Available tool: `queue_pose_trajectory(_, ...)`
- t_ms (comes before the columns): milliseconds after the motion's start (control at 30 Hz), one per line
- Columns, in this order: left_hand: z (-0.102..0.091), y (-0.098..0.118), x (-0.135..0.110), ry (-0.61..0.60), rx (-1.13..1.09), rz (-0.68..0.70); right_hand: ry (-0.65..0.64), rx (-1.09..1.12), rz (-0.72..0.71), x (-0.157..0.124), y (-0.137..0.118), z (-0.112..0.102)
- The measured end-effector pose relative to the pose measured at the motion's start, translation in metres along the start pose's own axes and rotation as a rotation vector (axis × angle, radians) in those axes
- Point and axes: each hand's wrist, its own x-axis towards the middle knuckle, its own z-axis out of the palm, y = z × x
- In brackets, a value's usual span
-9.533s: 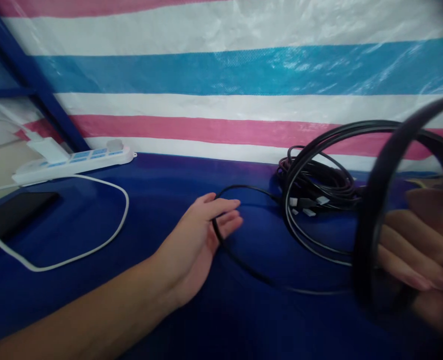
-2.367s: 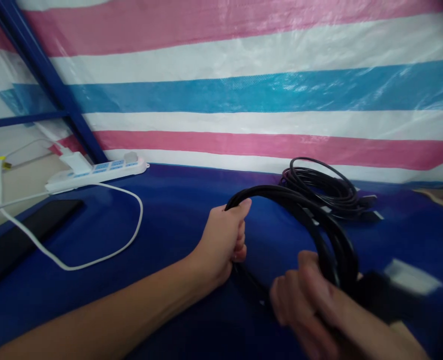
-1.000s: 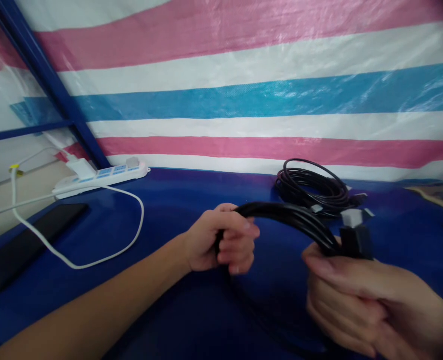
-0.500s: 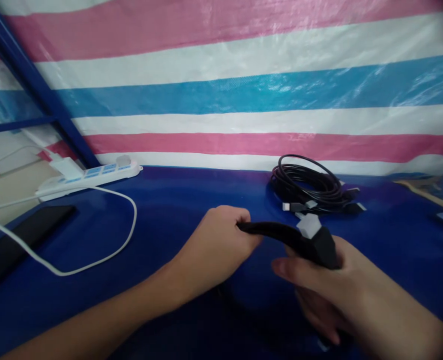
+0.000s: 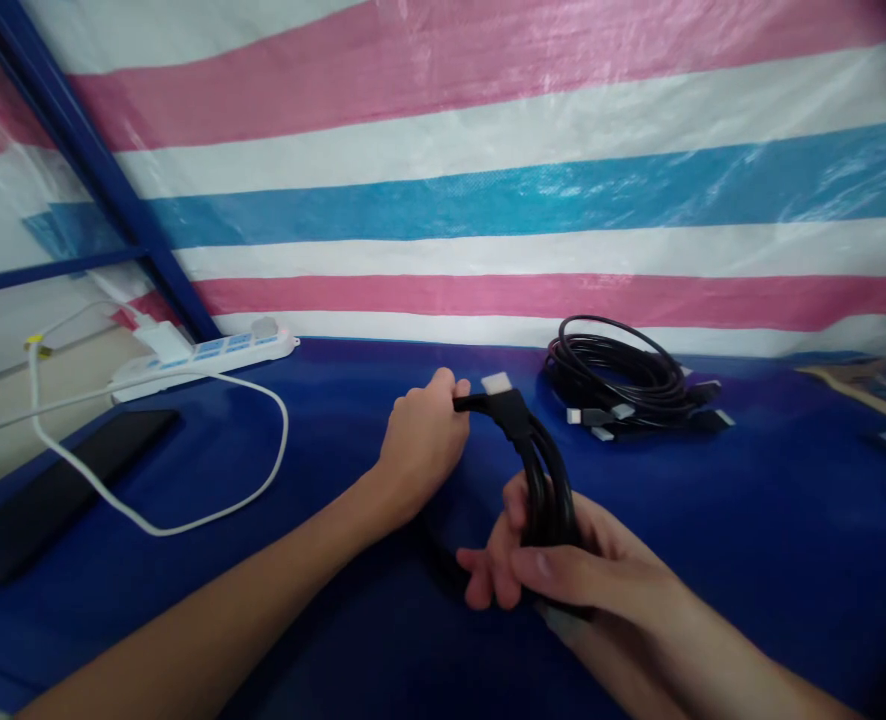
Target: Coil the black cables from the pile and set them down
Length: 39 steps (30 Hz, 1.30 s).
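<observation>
A coiled black cable [image 5: 550, 480] hangs between my two hands above the blue tabletop. My right hand [image 5: 563, 560] is closed around the bundled loops on the right, its thumb lying across the strands. On the left, my left hand [image 5: 426, 440] makes a fist on another part of the same coil. A plug with a pale, flat end [image 5: 507, 400] points upward between the hands, just right of the left fist. The lower part of the coil is in shadow and hard to make out.
Behind my right hand lies a pile of coiled black cables [image 5: 615, 375] with pale-tipped plugs. A white power strip [image 5: 210, 355] with a plugged-in adapter sits at back left. A white cord [image 5: 284, 430] loops near a flat black object [image 5: 90, 490]. Striped sheeting [image 5: 488, 210] backs the table.
My right hand has moved left and turned, gripping the loops lower down. The pale-ended plug has shifted up and left. My left fist has moved slightly up and left.
</observation>
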Motion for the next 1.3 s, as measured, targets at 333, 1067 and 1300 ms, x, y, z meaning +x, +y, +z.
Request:
queue_pose_trajectory(333, -0.023, 0.0, -0.016, -0.933, -0.699, -0.033, -0.248, -0.281, 0.223, 0.023, -0.035, -0.048)
queue_pose_trajectory(1067, -0.019, 0.015, -0.037, -0.607, -0.563, 0.017, 0.077, -1.224, -0.014, 0.0, -0.049, -0.019)
queue_pose_trajectory(1300, -0.011, 0.03, -0.057, -1.087, -1.155, -0.356, -0.081, -1.627, -0.062, 0.008, -0.087, -0.016)
